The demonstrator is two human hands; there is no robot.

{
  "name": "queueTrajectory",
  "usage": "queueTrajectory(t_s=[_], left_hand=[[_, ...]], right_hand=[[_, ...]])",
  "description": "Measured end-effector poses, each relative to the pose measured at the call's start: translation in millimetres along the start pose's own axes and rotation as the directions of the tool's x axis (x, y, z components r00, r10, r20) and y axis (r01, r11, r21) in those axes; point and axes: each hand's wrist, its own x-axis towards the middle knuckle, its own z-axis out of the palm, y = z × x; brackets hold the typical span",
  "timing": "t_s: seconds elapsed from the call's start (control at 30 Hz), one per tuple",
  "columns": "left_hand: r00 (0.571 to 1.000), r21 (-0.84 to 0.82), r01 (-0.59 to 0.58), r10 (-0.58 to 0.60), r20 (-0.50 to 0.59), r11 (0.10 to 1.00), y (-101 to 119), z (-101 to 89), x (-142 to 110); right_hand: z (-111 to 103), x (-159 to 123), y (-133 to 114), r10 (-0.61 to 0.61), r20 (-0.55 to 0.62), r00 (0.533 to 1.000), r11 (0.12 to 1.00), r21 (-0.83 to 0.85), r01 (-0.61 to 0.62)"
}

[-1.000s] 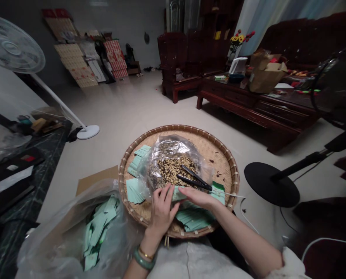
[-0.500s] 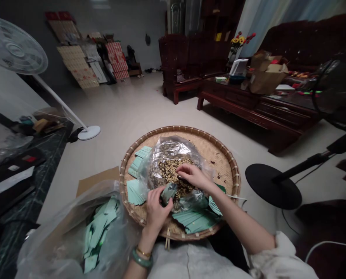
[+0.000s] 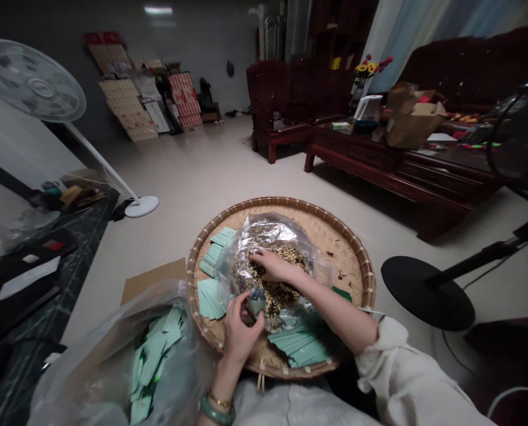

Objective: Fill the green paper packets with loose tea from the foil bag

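Down in the tray (image 3: 364,254), a small packet (image 3: 256,303) stands open over the mix (image 3: 278,300)

The packet is pale green, its mouth spread into a rounded opening that shows a silvery grey lining. It sits above the near left part of the clear bag (image 3: 264,226), pinched between the thumb and fingers of the left hand (image 3: 240,332). The right hand (image 3: 276,267) reaches into the bag with curled fingers touching the mix; whether they grip any of it cannot be told.

The mix is coarse and loose, tan pieces flecked with black. Around it the bag is thin, crinkled plastic with bright glints. The tray is round, woven and tan, its raised brown rim bound at intervals with paler strips. Flat, mint-green sachets (image 3: 300,345) fan out near its front edge, and more lie in stacks (image 3: 211,299) along the left side.
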Motion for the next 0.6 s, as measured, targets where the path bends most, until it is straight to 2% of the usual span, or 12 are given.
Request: queueTrajectory(t_s=[0.3,0.43,0.6], left_hand=[[0.998,-0.091,0.06,-0.061,-0.002,0.994,1.2,7.6,4.8],[0.991,-0.175,0.131,-0.132,0.007,0.976,3.0,10.4,7.1],[0.988,-0.187,0.153,-0.155,0.002,0.97,10.3,14.1,16.3]], right_hand=[[-0.9,-4.1,16.3,0.098,-0.16,0.982,0.968,0.244,-0.057],[0.7,-4.9,23.3,0.261,-0.168,0.95,0.813,0.569,-0.123],[-12.2,-10.9,19.9,0.321,-0.106,0.941,0.639,0.757,-0.133]])
